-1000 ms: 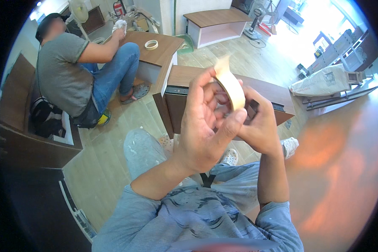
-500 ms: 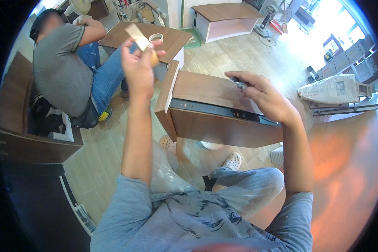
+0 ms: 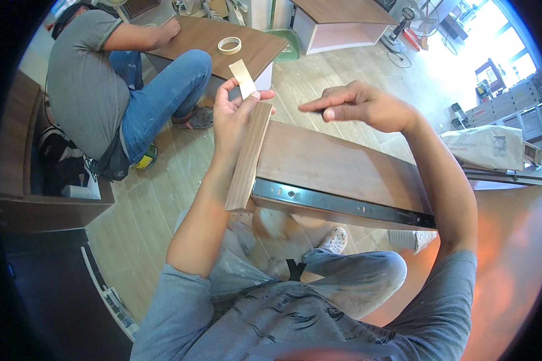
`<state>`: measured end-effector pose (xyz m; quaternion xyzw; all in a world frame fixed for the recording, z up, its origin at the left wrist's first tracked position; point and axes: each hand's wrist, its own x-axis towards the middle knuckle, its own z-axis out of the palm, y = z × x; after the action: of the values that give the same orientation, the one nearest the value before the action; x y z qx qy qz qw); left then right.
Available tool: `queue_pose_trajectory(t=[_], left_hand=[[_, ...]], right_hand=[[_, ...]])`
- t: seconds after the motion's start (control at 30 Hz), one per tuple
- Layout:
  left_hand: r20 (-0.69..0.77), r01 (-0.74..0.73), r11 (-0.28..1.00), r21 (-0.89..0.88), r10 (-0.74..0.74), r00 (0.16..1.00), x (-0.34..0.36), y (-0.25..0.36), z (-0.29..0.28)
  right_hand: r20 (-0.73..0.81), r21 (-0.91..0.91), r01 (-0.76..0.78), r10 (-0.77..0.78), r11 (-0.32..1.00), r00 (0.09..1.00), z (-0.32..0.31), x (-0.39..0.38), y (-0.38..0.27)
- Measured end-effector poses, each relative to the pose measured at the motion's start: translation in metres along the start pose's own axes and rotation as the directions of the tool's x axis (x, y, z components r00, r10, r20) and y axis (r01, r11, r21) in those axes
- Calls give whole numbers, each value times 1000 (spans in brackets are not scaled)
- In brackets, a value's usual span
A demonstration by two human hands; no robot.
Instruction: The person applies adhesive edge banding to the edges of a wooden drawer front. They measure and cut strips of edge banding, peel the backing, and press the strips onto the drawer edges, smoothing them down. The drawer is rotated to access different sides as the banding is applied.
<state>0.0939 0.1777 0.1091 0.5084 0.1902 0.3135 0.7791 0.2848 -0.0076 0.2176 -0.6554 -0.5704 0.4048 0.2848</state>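
My left hand (image 3: 238, 111) holds a pale, flat rectangular strip (image 3: 242, 79) between thumb and fingers, just beyond the wooden drawer front (image 3: 250, 159). That hand is beside the upper end of the drawer front. The brown drawer (image 3: 343, 161) stands on its side before me, with a metal slide rail (image 3: 337, 202) along its near edge. Over the drawer's far side hovers my right hand (image 3: 364, 109), index finger stretched and the other fingers curled. A small dark bit shows by its thumb, mostly hidden, so I cannot make out what it is.
A co-worker (image 3: 90, 84) sits at the left, one hand on a brown-topped cabinet (image 3: 253, 45) bearing a tape roll (image 3: 229, 46). Farther back are a second cabinet (image 3: 343, 13), a green dustpan (image 3: 286, 45) and a fan (image 3: 394, 36). A white sack (image 3: 485, 147) lies at right.
My left hand has come down and right to the drawer front with the strip. My right hand has shifted off the drawer top. The co-worker's raised hand has lowered to the cabinet top.
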Motion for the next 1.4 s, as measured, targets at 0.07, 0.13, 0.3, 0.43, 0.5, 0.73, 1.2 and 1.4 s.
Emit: queue_pose_trajectory(t=[0.07,0.13,0.3,0.43,0.5,0.73,1.2,1.4], left_hand=[[2,19,1000,10,-19,1000,-1,2,1],[18,32,999,4,-32,999,-1,5,2],[42,43,999,-1,-43,998,0,9,5],[48,64,998,-18,-63,997,-1,9,7],[50,54,998,-14,-53,997,-2,9,7],[58,49,998,-37,-46,997,-3,6,6],[78,46,997,-54,-42,996,0,3,6],[84,47,998,-39,-43,996,-1,4,6]], right_hand=[[73,-20,35,-34,999,997,2,4,0],[71,42,53,-55,998,996,5,4,-2],[110,-52,71,-65,996,992,4,8,-6],[134,-86,102,-90,991,987,2,9,-6],[137,-61,90,-81,994,987,2,10,-6],[121,-84,53,-43,995,992,6,13,-11],[108,-50,29,-24,998,994,8,22,-13],[106,-97,-6,17,995,994,9,28,-20]])
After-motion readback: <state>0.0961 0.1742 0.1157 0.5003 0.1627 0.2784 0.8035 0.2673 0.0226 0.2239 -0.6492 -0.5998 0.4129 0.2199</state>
